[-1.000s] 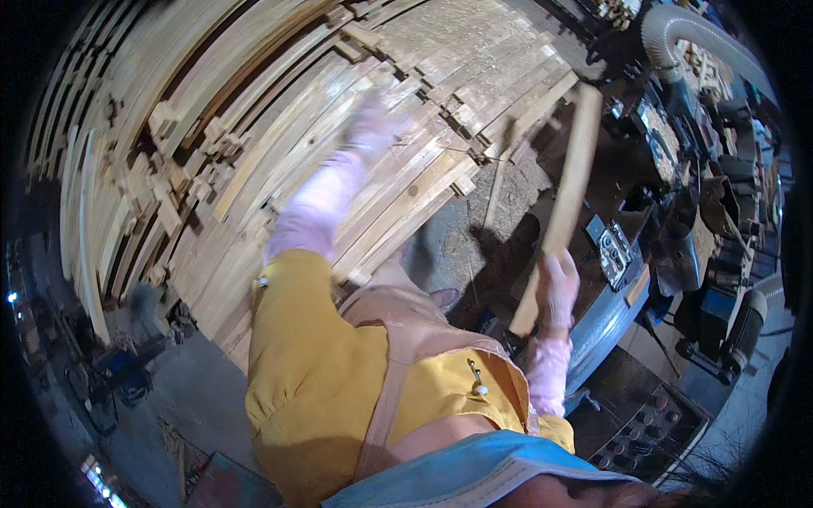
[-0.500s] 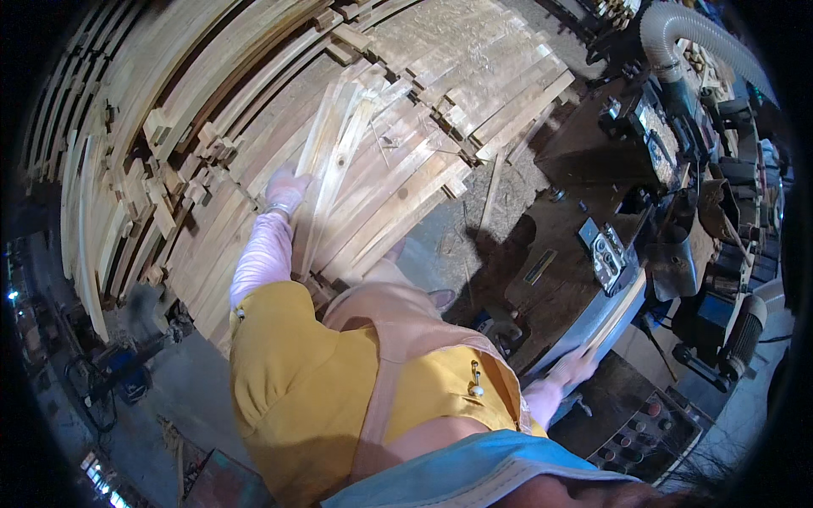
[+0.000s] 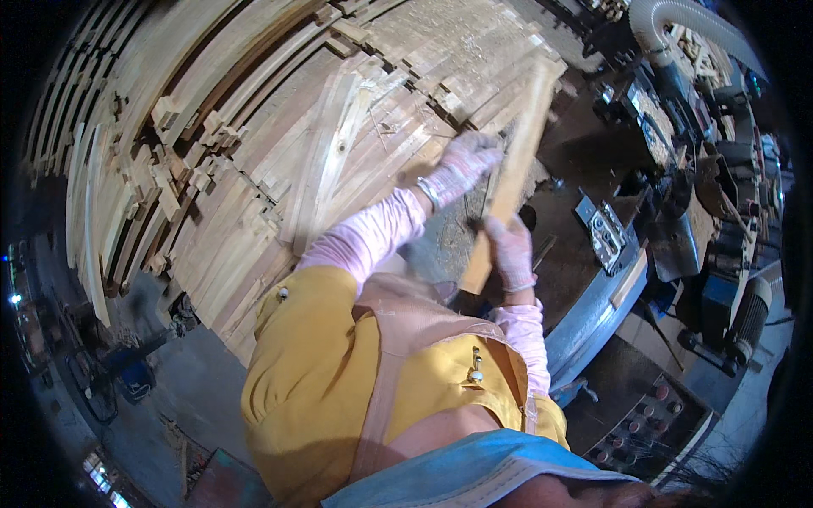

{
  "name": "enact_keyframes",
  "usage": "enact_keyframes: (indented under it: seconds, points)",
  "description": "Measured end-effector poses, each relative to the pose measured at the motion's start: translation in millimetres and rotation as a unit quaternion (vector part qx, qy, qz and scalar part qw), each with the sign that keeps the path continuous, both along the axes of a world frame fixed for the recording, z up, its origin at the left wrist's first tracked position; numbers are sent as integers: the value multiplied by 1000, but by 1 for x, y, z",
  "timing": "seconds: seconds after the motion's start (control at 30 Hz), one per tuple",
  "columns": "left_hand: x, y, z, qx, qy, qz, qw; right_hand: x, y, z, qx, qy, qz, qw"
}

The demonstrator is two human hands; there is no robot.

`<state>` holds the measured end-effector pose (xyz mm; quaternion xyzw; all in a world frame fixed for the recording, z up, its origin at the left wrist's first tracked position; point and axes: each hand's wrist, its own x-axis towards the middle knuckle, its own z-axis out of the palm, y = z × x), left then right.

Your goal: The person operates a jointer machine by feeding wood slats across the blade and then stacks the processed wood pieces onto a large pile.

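A wooden board, blurred by motion, slants up and away in front of me, off the machine's surface. My right hand, in a light knit glove, is closed around its near part. My left hand, gloved too, has its fingers stretched toward the board's left edge, a little smeared; whether they touch it I cannot tell. Left of that hand, two loose pale strips lie across the broad stack of boards.
To the right stands a dark machine table with a blue rounded edge and a metal fixture. A short wood piece lies by that edge. A ribbed hose hangs at the upper right, and a button panel sits at the lower right.
My left hand has left the strips on the stack and moved right. My right hand has come up from the machine's edge and now holds a board in front of me.
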<state>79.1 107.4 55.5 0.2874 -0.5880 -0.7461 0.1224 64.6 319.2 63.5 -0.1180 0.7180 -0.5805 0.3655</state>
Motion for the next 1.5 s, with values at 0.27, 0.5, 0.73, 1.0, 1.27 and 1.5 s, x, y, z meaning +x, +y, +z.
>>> enact_keyframes:
  seconds: [0.27, 0.5, 0.73, 1.0, 1.27, 1.5]
  points:
    - [195, -133, -94, -407, -528, 45, 744, 53, 271, 33, 423, 333, -205, 817]
    - [228, -127, -88, -354, -543, -15, 761, 63, 341, -34, 572, 436, -223, 658]
    - [216, -107, -103, -362, -515, -30, 776, -143, 304, -34, 607, 425, -213, 637]
    - [198, -124, -99, -245, -349, -59, 902, -55, 83, -33, 198, 315, -42, 927]
    - [82, 10, -114, 133, 8, 136, 982, 74, -24, -10, 272, 269, 150, 912]
    - [10, 108, -121, 208, 20, 45, 977, 74, 97, 0, 267, 320, -76, 906]
